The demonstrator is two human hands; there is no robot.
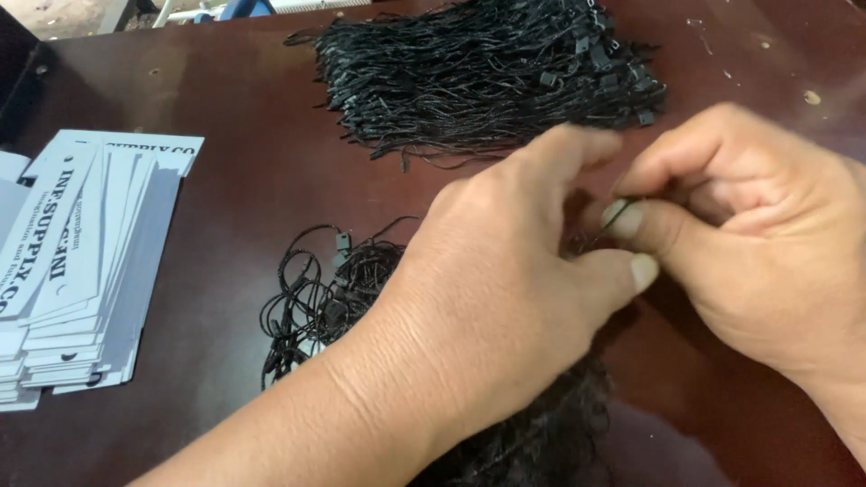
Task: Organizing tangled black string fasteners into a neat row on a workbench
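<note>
My left hand (505, 280) and my right hand (767, 234) meet above a dark brown table (234, 189), fingertips pinched together on a thin black string (622, 203) that barely shows between them. Under my left wrist lies a loose tangle of black strings with small plastic clasps (325, 289); it runs on beneath the forearm toward the near edge. A large bundle of the same black strings (487, 72) lies at the far side of the table, beyond both hands.
A fanned stack of white paper tags with dark print (81, 271) lies at the left edge of the table. Bits of floor and a blue object (244, 7) show past the far edge.
</note>
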